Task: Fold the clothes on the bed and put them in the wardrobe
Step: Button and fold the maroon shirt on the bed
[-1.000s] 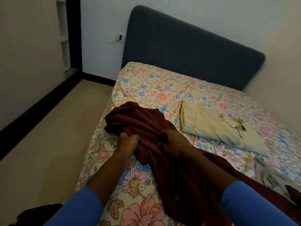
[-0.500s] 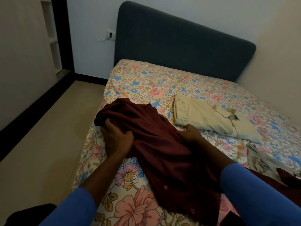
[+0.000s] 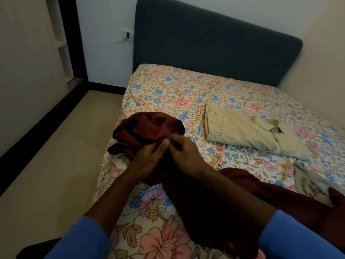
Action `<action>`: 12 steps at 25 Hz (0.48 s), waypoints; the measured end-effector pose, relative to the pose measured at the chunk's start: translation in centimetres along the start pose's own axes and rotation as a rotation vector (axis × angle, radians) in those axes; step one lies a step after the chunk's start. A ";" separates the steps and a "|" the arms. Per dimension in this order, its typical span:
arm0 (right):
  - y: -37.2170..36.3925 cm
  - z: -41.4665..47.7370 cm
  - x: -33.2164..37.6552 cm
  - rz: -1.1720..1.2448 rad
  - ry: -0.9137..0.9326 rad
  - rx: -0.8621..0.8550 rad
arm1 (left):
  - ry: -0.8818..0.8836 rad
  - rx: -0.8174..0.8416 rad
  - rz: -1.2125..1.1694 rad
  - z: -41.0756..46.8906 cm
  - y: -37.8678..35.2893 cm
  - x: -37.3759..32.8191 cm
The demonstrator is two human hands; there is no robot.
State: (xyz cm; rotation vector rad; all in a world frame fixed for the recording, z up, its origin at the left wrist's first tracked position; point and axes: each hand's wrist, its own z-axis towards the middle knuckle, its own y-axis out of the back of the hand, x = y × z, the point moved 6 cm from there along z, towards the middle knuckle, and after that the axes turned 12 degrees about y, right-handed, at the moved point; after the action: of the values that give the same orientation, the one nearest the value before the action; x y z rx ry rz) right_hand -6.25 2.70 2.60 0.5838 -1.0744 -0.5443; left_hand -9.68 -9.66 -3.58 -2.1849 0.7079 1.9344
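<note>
Near the bed's [image 3: 186, 94] left edge, left of the folded beige shirt [image 3: 242, 131] | maroon shirt [image 3: 147, 128] lies bunched | left hand [image 3: 149, 157] and right hand [image 3: 183, 152] together, pinching its cloth | step: likely straightening before folding | next: spread flat, fold; wardrobe not visible.

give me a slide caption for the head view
Both hands, left hand and right hand, pinch the maroon shirt beside a folded beige shirt.

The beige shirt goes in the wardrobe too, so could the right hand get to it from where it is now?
Probably yes. The beige shirt lies folded just beyond the right hand, with only bare floral sheet between. But that hand is pinching the maroon shirt and must let go first.
</note>
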 end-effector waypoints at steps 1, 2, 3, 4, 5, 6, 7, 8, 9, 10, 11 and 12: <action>2.2 0.8 -1.5 -0.016 -0.078 -0.140 | -0.041 0.036 0.151 -0.2 -0.3 0.3; 5.4 1.5 -3.4 -0.028 -0.208 -0.320 | -0.090 0.034 0.359 -0.5 -0.7 0.4; 9.2 1.8 -5.2 -0.046 -0.348 -0.516 | -0.138 0.000 0.530 -0.6 -1.2 0.4; 12.7 1.7 -6.7 -0.068 -0.452 -0.642 | -0.169 -0.040 0.612 -0.5 -1.4 0.2; 15.3 1.6 -8.0 -0.086 -0.521 -0.677 | -0.169 -0.072 0.599 -0.3 -1.3 0.1; 16.4 1.7 -8.9 -0.046 -0.564 -0.646 | -0.138 -0.098 0.569 -0.2 -1.1 0.0; 16.1 1.8 -9.5 0.058 -0.604 -0.569 | -0.107 -0.134 0.561 -0.2 -0.9 -0.1; 14.6 1.4 -9.8 0.191 -0.656 -0.462 | -0.089 -0.188 0.566 -0.2 -0.8 -0.2; 12.8 0.6 -9.2 0.271 -0.708 -0.383 | -0.080 -0.258 0.574 -0.3 -1.0 -0.2; 11.4 0.1 -8.9 0.263 -0.714 -0.353 | -0.083 -0.344 0.592 -0.5 -1.2 -0.6; 10.7 -0.4 -8.7 0.120 -0.666 -0.361 | -0.092 -0.417 0.613 -0.8 -1.6 -1.0; 10.5 -0.5 -8.2 -0.154 -0.545 -0.393 | -0.102 -0.446 0.611 -0.8 -2.0 -1.3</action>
State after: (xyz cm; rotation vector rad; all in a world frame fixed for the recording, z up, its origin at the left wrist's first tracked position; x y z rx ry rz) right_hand -7.53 15.87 4.26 0.1682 -1.3909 -1.0608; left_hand -8.21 -7.90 -2.62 -2.2545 1.1193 2.7054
